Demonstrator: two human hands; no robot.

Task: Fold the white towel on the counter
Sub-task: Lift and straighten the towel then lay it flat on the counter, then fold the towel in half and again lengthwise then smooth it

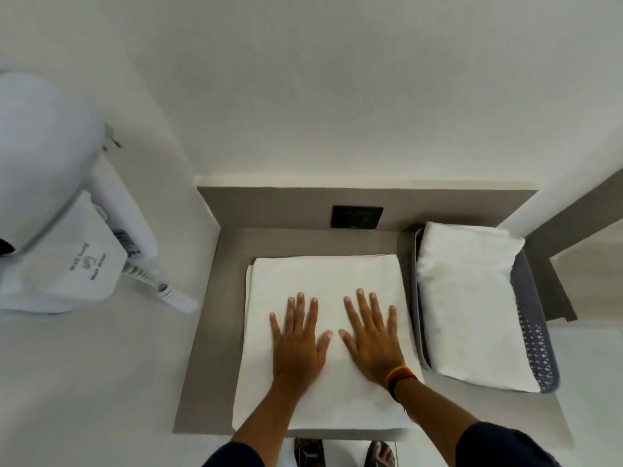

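1. The grey matte counter (pixel 219 332) is mostly covered by the folded white terry towel (pixel 323 291); bare strips of counter show along the towel's left side and behind it.
2. Both flat, spread hands, left hand (pixel 296 345) and right hand (pixel 371 342), press on the towel's near half; its far half lies uncovered.
3. The grey perforated plastic basket (pixel 536 338), filled by another folded white towel (pixel 472 305), sits just beside the towel's right edge, closing that side.
4. The white wall-mounted hair dryer (pixel 64 210) with its coiled cord (pixel 168 291) juts out on the left, above counter level.
5. A grey upstand with a black square socket plate (pixel 357 217) bounds the rear.
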